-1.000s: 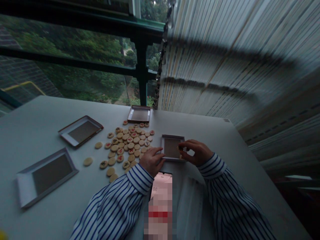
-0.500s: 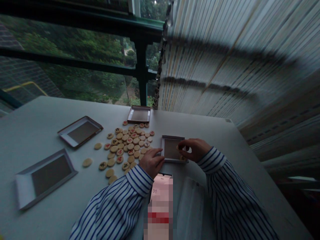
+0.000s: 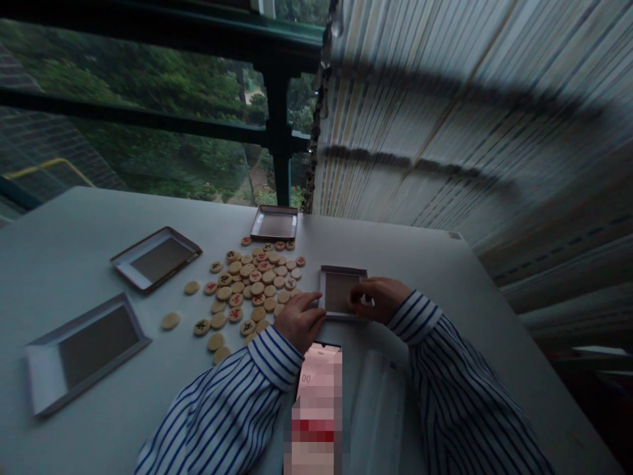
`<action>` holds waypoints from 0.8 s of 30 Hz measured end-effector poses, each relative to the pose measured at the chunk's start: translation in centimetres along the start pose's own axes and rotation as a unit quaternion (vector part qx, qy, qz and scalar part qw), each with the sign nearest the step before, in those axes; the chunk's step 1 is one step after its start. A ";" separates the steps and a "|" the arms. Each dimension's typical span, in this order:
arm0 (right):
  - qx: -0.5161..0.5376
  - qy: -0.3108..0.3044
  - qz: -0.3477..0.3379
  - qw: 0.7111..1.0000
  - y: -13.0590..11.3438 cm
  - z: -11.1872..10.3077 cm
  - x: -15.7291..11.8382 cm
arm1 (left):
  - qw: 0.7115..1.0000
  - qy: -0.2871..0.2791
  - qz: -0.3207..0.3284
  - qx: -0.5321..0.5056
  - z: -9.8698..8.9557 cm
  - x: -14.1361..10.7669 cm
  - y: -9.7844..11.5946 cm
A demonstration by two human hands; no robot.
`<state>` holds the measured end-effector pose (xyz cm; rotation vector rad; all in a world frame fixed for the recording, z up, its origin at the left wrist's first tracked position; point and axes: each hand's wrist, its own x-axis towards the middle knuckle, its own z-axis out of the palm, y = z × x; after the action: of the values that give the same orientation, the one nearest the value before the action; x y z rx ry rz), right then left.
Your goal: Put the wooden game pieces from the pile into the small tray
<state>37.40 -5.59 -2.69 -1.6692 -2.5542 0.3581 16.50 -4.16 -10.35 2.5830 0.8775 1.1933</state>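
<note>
My left hand [image 3: 298, 320] rests at the left wall of a small shallow box [image 3: 341, 269], its thumb and fingers closed on the edge. Inside the box's right part, my right hand [image 3: 378, 299] is curled with thumb and fingertips pinched low near the bottom. A Chinese chess piece appears to be in that pinch, mostly hidden by the fingers. Left of the box spreads a loose pile of round wooden Chinese chess pieces [image 3: 256, 289], some showing red or black characters, others blank side up. My left hand and sleeve cover the pile's near right edge.
Three more shallow trays lie around the pile: one at the back [image 3: 274, 224], one at the left [image 3: 157, 258], and a larger one [image 3: 89, 353] nearer me. A phone [image 3: 321, 389] and a clear plastic sleeve [image 3: 378, 415] lie in front. Window and string curtain stand behind the white table [image 3: 410, 254].
My right hand has lowered slightly into the box, and the piece seen at its fingertips is now mostly hidden. My left hand stays at the box edge. The view has shifted slightly.
</note>
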 end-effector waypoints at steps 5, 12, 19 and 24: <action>-0.023 -0.038 0.011 0.999 -0.1 0.3 0.3 | 1.000 0.015 0.011 -0.005 0.0 0.0 0.0; -0.029 -0.094 0.006 0.995 -0.3 0.1 0.6 | 1.000 0.014 0.012 -0.004 0.0 0.0 0.0; -0.035 -0.119 0.008 0.992 -0.8 -0.3 0.6 | 1.000 0.007 0.007 -0.002 -0.2 0.1 0.1; -0.039 -0.126 0.005 0.991 -0.6 -0.2 0.8 | 1.000 0.010 0.006 -0.003 -0.1 0.1 0.2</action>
<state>36.57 -5.08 -2.45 -1.7667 -2.7714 0.5062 16.51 -4.27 -10.15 2.5796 0.8608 1.2241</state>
